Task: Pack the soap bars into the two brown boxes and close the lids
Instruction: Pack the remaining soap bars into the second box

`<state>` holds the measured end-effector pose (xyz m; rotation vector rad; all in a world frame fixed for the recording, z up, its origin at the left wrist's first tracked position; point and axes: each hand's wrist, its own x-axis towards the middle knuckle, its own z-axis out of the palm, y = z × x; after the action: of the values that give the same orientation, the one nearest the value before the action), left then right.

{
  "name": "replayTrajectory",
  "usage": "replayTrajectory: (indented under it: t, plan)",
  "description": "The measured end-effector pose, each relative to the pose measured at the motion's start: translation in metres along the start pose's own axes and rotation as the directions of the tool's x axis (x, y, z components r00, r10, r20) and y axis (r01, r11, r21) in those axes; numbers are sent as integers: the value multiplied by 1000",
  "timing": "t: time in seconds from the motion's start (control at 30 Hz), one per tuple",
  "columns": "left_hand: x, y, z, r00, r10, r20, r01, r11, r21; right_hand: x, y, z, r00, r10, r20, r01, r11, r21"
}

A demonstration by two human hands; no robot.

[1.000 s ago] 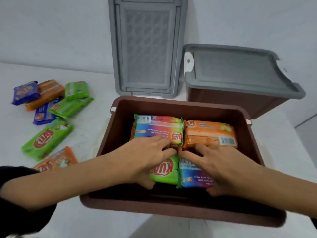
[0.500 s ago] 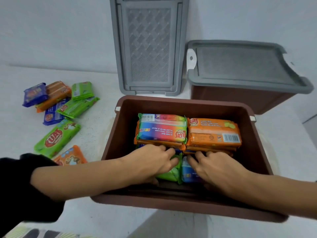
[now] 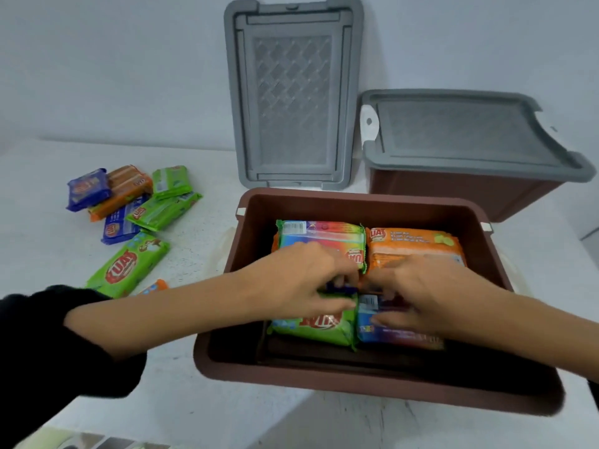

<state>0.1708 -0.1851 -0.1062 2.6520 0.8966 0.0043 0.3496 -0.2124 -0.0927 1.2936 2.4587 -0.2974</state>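
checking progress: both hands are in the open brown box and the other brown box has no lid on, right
No: the head view shows the other brown box with its grey lid on. The left hand and right hand are in the open brown box.

Both arms reach in from lower frame edges, black sleeve (image 3: 48,345) on left. Left hand (image 3: 301,280) centre frame, fingers curled, thumb under, pinching green soap bar (image 3: 311,328). Right hand (image 3: 418,293) just beside, gripping blue soap bar (image 3: 398,335).
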Motion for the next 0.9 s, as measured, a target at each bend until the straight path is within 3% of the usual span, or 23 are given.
replayTrajectory:
  t: [0.1, 0.2, 0.37, 0.5, 0.57, 0.8, 0.9]
  plan:
    - [-22, -12, -31, 974, -51, -223, 45, 999, -31, 1, -5, -38, 981, -24, -194, 34, 998, 45]
    - [-54, -39, -55, 911, -193, -364, 169, 981, -96, 16, -17, -73, 929, -93, -359, 132, 987, 87]
    - [-126, -101, -64, 796, -498, -345, 496, 863, -101, 79, -55, -101, 846, -292, -446, 346, 937, 44]
    - [-187, -138, -30, 619, -745, -250, 739, 660, -134, 152, -91, -100, 825, -440, -355, 476, 880, 16]
    - [-208, -139, -6, 561, -793, -236, 779, 603, -174, 189, -110, -95, 820, -500, -277, 523, 853, 7]
    - [-221, -121, 58, 657, -730, -191, 706, 684, -184, 284, -161, -67, 743, -666, 66, 669, 736, -107]
    - [-219, -122, 71, 679, -702, -216, 683, 712, -165, 299, -171, -56, 710, -693, 121, 703, 691, -167]
